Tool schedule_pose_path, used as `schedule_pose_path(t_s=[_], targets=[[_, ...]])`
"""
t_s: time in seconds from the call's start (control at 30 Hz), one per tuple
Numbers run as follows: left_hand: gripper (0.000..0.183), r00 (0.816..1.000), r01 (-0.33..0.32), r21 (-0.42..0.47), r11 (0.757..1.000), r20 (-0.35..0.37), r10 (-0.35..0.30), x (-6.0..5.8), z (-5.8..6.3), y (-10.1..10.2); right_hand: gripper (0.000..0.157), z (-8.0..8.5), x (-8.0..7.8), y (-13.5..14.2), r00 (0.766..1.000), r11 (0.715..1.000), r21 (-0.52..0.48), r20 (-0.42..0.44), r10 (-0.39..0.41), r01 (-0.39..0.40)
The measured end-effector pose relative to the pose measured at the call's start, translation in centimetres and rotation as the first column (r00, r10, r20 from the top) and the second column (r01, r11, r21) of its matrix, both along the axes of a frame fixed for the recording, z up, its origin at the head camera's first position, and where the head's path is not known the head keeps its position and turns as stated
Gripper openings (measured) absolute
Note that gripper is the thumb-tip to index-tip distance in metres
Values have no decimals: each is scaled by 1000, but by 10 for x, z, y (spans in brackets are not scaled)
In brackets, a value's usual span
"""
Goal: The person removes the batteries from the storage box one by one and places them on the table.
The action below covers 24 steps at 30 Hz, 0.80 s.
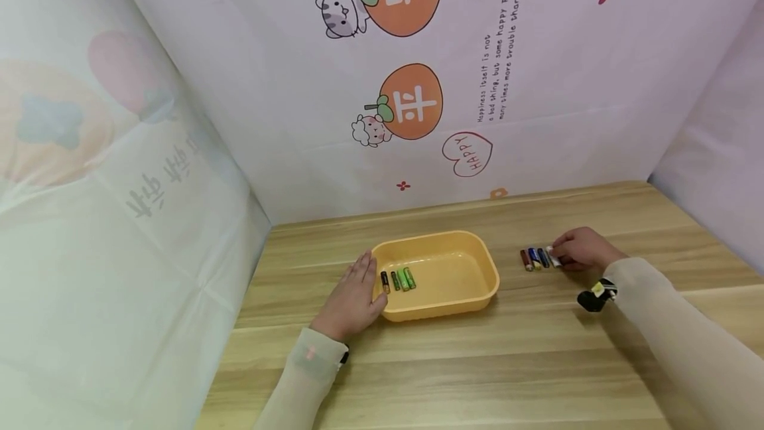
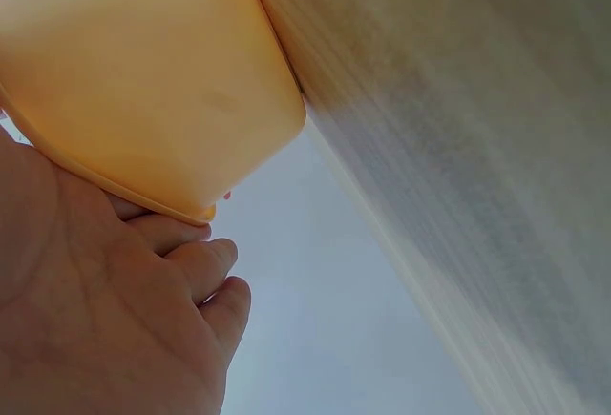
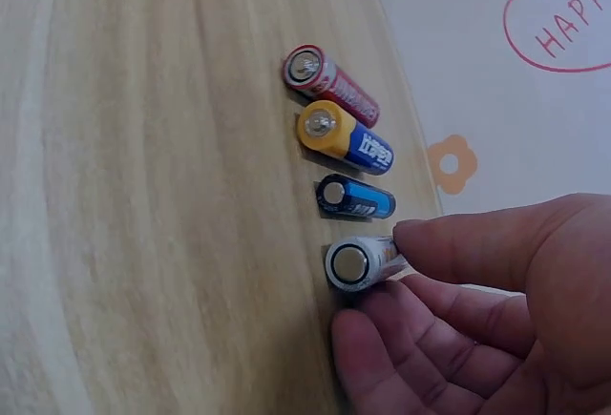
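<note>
My left hand [image 1: 352, 298] rests at the left end of a yellow plastic tray [image 1: 442, 312], fingers fairly straight along the rim. In the left wrist view its fingertips touch the tray's edge from outside. Inside the tray, at its left end, lie a black and orange battery [image 1: 384, 282] and several green ones [image 1: 403, 279]. To the right of the tray, my right hand [image 1: 583, 249] pinches a white battery [image 3: 355, 263] between thumb and fingers. Beside it lie a blue battery [image 3: 357, 197], a yellow and blue one [image 3: 346, 136] and a red one [image 3: 330, 85], in a row.
Everything stands on a wood-grain table [image 1: 453, 370]. A white printed cloth [image 1: 286, 118] rises behind its back edge, and more cloth [image 1: 119, 284] hangs along the left side. A small black device [image 1: 591, 300] is strapped at the right wrist.
</note>
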<state>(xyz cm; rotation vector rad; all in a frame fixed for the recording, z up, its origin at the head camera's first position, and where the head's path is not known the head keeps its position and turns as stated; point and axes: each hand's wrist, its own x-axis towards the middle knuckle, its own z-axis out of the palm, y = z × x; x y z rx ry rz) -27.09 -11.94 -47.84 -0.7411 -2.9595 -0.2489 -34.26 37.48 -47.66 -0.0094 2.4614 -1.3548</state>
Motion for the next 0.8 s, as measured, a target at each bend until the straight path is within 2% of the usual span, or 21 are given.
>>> schedule_pose_path(t_s=[0.2, 0.57, 0.8], targets=[[72, 1000, 4, 0, 1000, 0, -4, 0, 0, 0, 42, -5, -1, -2, 1000, 1000, -14, -6, 1, -1], [71, 1000, 11, -7, 1000, -5, -11, -2, -2, -1, 43, -5, -2, -9, 1000, 1000, -3, -4, 21, -21], [71, 1000, 9, 4, 1000, -12, -9, -2, -2, 0, 42, -5, -2, -7, 1000, 1000, -3, 6, 8, -8]])
